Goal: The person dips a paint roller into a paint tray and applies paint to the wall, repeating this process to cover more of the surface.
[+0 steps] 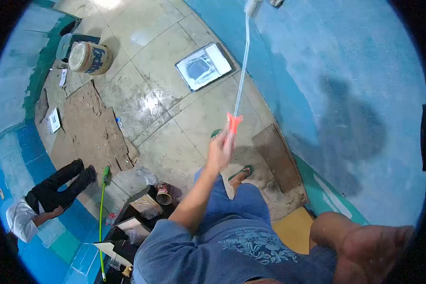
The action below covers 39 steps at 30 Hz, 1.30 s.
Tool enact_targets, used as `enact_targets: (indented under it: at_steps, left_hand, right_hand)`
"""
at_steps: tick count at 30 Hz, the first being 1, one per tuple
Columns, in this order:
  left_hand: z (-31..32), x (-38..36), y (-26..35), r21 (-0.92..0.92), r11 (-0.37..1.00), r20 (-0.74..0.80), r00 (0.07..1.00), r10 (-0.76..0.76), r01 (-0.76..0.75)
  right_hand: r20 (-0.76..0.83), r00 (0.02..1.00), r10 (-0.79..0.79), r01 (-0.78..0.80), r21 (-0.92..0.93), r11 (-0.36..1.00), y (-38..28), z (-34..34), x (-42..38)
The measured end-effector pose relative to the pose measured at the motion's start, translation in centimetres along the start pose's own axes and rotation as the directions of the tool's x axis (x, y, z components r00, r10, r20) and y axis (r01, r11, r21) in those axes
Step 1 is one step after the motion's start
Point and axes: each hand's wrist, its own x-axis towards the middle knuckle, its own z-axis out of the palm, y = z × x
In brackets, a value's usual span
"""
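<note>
My left hand (221, 149) is wrapped around the orange-red handle of a paint roller (242, 71), with the arm stretched forward. The roller's long, pale rod runs up to a white roller head at the top edge, which overlaps the blue wall (288, 47). A paint tray (215, 63) with pale paint in it lies on the floor to the left of the rod. At the lower right, close to the camera, my right hand (376, 244) shows its palm, fingers extended toward the dark edge of the view and holding nothing visible.
A paint bucket (95, 59) stands at the back left, near flattened cardboard (87, 123). Another person (52, 189) is at the left wall. A green broom (102, 208), a tin can (164, 194) and clutter lie left of me. A brown board (277, 158) rests near my feet.
</note>
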Motion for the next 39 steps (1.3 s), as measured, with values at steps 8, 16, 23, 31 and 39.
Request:
enact_targets:
  at_steps: [8,16,23,31,39]
  left_hand:
    - [-0.6,3.5,2.0,-0.008,0.995,0.016,0.994,-0.104,0.104]
    - [0.7,-1.9,1.3,0.072,0.997,-0.006,1.0,-0.029,0.03]
    - [-1.1,12.4,4.4,-0.115,0.988,-0.072,0.991,-0.115,0.107]
    - [0.3,-3.2,-0.3,0.004,0.997,0.036,0.996,-0.078,0.078]
    - [0.4,2.3,1.4,-0.203,0.932,0.029,0.953,-0.302,0.302]
  right_hand:
    - [0.093,0.985,0.148,-0.15,0.015,0.989,-1.4,-1.1,-0.6]
    - [-0.164,0.986,0.01,0.082,0.544,0.835,-0.1,-2.4,-3.1]
    - [-0.096,0.992,0.079,-0.043,0.328,0.944,-0.8,-2.5,-2.8]
    - [0.393,0.828,0.399,-0.486,0.149,0.861,-2.6,-6.5,-1.2]
    - [0.09,0.99,0.106,-0.129,0.308,0.943,0.3,-2.5,-1.3]
